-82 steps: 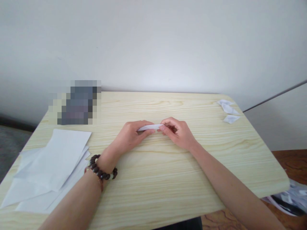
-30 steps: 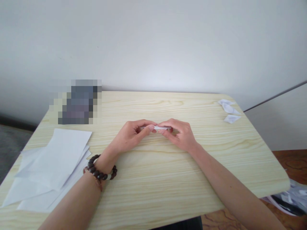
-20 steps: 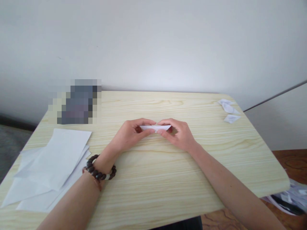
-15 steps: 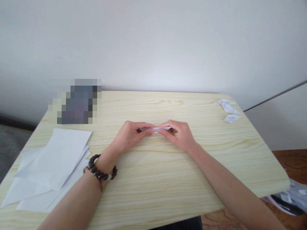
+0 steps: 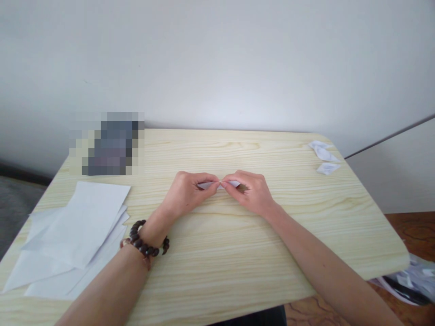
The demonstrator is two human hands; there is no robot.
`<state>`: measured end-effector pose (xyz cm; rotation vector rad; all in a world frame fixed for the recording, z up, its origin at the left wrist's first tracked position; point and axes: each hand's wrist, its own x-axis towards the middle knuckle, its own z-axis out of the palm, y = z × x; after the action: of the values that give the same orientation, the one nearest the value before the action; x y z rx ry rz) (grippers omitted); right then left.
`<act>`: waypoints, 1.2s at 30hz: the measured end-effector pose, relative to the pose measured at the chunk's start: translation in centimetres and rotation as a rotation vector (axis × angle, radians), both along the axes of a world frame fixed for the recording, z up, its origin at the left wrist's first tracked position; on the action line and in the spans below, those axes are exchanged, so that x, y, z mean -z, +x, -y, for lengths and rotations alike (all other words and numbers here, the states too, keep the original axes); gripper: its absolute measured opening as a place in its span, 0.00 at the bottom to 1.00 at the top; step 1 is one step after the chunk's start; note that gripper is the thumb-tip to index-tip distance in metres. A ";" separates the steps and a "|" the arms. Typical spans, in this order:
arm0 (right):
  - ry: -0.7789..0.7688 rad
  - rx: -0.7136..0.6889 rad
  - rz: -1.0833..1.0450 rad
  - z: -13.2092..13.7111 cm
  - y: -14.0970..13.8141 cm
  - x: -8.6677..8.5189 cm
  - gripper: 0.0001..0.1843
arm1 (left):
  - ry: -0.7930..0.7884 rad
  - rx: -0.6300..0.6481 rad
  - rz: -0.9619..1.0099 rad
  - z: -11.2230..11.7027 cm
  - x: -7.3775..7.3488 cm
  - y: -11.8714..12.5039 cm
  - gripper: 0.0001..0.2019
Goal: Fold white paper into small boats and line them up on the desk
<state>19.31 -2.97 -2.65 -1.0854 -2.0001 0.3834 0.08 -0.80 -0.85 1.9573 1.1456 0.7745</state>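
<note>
A small folded piece of white paper (image 5: 220,184) sits between both hands at the middle of the light wooden table (image 5: 238,253). My left hand (image 5: 188,192), with a dark bead bracelet on its wrist, pinches the paper's left part. My right hand (image 5: 252,194) pinches its right part. The fingertips of both hands meet over the paper's middle, so most of it is hidden. Both hands rest low on the tabletop.
A loose pile of white paper sheets (image 5: 73,235) lies at the table's left front. Three small folded paper pieces (image 5: 324,156) lie at the far right corner. A blurred dark object (image 5: 108,145) stands at the back left. A white wall rises behind the table.
The fingertips of both hands have drawn together over the paper's middle and pressed it lower toward the table. Less of the paper shows than before. Nothing else has moved.
</note>
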 end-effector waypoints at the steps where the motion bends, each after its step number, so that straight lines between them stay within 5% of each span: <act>1: 0.005 -0.002 0.008 0.0 0.0 0.0 0.07 | -0.001 0.000 0.002 0.0 0.0 0.0 0.11; 10: -0.043 -0.001 -0.026 -0.1 0.4 0.0 0.06 | -0.149 0.080 0.111 -0.3 0.4 -0.1 0.12; 28: -0.303 0.039 -0.053 -0.5 1.5 -0.3 0.10 | 0.092 -0.048 -0.094 -0.8 0.5 -0.9 0.12; 36: -0.017 -0.014 -0.020 -0.6 1.6 -0.3 0.08 | 0.345 0.043 -0.095 -1.1 1.2 -1.1 0.12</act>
<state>20.91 -2.42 -2.38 -1.0749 -1.9909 0.4175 -1.02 0.34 -2.00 2.3170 1.0756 0.9133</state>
